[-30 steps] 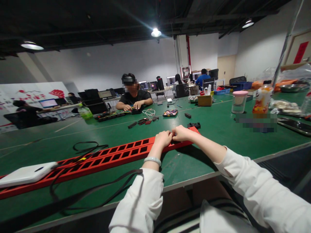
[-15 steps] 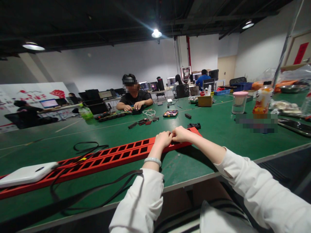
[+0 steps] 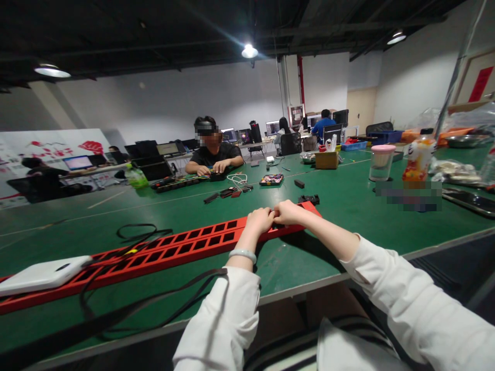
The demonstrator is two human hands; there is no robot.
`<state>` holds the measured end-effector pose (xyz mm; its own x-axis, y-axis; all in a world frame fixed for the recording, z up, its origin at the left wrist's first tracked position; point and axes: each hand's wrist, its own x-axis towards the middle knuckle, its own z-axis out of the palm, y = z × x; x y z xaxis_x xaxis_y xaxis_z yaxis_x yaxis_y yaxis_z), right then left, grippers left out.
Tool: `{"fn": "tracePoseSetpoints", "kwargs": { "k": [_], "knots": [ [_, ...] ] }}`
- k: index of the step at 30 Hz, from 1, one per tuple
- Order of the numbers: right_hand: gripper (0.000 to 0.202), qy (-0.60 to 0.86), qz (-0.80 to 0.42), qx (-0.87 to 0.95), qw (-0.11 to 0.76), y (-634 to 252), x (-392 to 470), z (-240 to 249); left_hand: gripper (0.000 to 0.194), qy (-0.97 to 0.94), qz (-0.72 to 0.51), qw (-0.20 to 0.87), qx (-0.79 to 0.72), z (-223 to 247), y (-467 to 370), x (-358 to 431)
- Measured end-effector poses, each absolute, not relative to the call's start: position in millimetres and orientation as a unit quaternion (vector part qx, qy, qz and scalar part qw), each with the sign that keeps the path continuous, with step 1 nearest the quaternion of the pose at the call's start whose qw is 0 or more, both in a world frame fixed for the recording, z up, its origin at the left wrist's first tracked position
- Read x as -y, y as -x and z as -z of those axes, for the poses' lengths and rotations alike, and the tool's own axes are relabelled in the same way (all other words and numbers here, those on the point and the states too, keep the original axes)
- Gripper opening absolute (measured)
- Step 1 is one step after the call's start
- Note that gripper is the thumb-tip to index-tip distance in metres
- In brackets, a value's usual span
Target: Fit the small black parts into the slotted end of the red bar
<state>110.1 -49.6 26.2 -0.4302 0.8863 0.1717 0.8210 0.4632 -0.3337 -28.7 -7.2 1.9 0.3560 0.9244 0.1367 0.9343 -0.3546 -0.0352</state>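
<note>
A long red frame with rows of square openings (image 3: pixel 170 253) lies slantwise on the green table (image 3: pixel 348 221). Over its right part, my left hand (image 3: pixel 260 220) is closed, with a pale bangle on the wrist. My right hand (image 3: pixel 288 213), also closed, meets it from the right, fingertips close together at the frame. What the fingers hold, if anything, is hidden. Just behind my right hand is a black part (image 3: pixel 308 199). A white device (image 3: pixel 44 274) rests on the frame's left end, with black cables beside it.
Black and dark red pieces (image 3: pixel 230 192), a white cable (image 3: pixel 237 180) and a patterned box (image 3: pixel 271 180) lie farther back. Opposite, a person (image 3: pixel 214 152) works with both hands. At right stand a pink-lidded cup (image 3: pixel 382 163), a drink bottle (image 3: pixel 418 157) and a phone (image 3: pixel 468 200).
</note>
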Motion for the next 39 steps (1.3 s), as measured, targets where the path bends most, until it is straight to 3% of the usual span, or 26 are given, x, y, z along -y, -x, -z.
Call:
{"fn": "tracePoseSetpoints", "kwargs": {
  "k": [14, 22, 27, 30, 33, 39],
  "knots": [
    [0.027, 0.511, -0.171, 0.829, 0.153, -115, 48, -28, 0.047, 0.827, 0.040, 0.008, 0.561, -9, 31, 7],
    [0.050, 0.515, -0.086, 0.841, 0.144, -114, 54, -35, 0.053, 0.831, 0.007, -0.008, 0.556, -14, 34, 3],
    [0.059, 0.590, -0.031, 0.782, 0.199, -116, 55, -40, 0.046, 0.848, -0.013, -0.045, 0.527, -16, 37, 0],
    [0.061, 0.631, -0.005, 0.738, 0.238, -123, 51, -43, 0.063, 0.846, -0.022, -0.041, 0.531, -15, 39, -2],
    [0.056, 0.685, 0.022, 0.681, 0.258, -139, 41, -44, 0.078, 0.847, -0.033, -0.035, 0.530, -14, 41, -6],
    [0.033, 0.768, 0.001, 0.592, 0.245, -188, 11, -32, 0.079, 0.845, -0.054, -0.067, 0.527, -21, 39, -6]
  ]
}}
